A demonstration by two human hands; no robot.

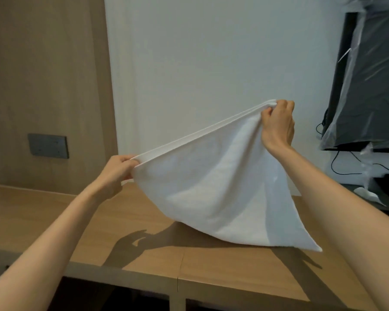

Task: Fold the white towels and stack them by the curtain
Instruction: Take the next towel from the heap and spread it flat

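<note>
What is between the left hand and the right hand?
In the head view, the folded top edge of the white towel runs from the left hand up to the right hand; nothing else lies between them.

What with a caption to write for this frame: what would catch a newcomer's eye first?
A white towel, stretched slantwise mid-frame over the wooden tabletop: the left hand grips its lower corner, the right hand pinches the higher one. At the right edge, a dark screen wrapped in clear plastic.
</note>
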